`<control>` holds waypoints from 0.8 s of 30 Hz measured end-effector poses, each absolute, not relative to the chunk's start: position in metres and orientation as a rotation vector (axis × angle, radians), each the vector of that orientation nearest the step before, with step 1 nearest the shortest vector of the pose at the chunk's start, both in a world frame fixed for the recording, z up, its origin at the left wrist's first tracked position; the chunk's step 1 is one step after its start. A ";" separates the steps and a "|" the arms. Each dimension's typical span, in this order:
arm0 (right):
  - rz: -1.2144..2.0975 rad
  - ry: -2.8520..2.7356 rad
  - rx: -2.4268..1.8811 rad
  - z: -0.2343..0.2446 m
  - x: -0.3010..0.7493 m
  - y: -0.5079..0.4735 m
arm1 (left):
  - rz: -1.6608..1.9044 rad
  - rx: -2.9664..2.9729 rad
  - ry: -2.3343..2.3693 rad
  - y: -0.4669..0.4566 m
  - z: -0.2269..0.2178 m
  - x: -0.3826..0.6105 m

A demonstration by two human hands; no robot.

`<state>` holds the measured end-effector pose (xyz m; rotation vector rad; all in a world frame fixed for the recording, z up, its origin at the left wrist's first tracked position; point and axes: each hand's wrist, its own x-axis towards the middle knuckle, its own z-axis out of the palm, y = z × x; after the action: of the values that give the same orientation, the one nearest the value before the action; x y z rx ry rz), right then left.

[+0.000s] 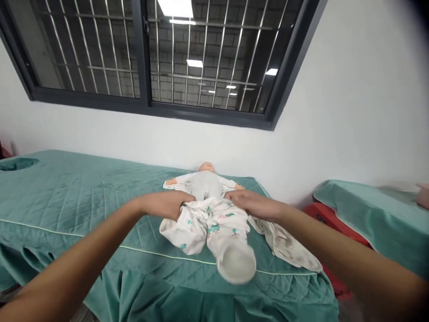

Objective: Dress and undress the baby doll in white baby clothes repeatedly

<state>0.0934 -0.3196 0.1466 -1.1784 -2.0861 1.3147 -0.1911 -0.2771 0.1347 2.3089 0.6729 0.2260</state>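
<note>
A baby doll [207, 181] lies on its back on the green quilted bed cover, head toward the wall, arms spread. It wears a white top. White baby pants [217, 223] with a green and red print cover its lower body, the leg ends toward me. My left hand [170, 203] grips the waistband at the left side, fingers partly hidden in the cloth. At the right side of the waistband, my right hand [251, 203] is closed on the pants too. One leg opening faces me; no foot shows in it.
A whitish cloth or garment [291, 246] lies right of the doll, reaching the bed's [83, 192] front edge. Further right stand a red object [330, 219] and another green-covered bed [362, 201], with part of another person's hand [422, 196]. A barred window [208, 58] is above.
</note>
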 end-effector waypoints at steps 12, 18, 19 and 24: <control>1.039 -2.533 -1.403 0.291 0.053 -0.349 | 0.073 2.394 0.748 -0.324 0.272 -0.196; 0.954 -2.626 -1.278 0.295 0.066 -0.367 | 0.329 2.642 0.785 -0.327 0.268 -0.175; 0.913 -2.647 -1.255 0.291 0.070 -0.370 | 0.352 2.665 0.803 -0.325 0.266 -0.173; 0.727 -2.726 -1.477 0.268 0.100 -0.375 | 0.226 2.621 0.889 -0.318 0.252 -0.176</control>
<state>0.1000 -0.3747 0.2685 -1.4773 -2.7263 0.7268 -0.1756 -0.3183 0.2516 2.6207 0.8894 0.2261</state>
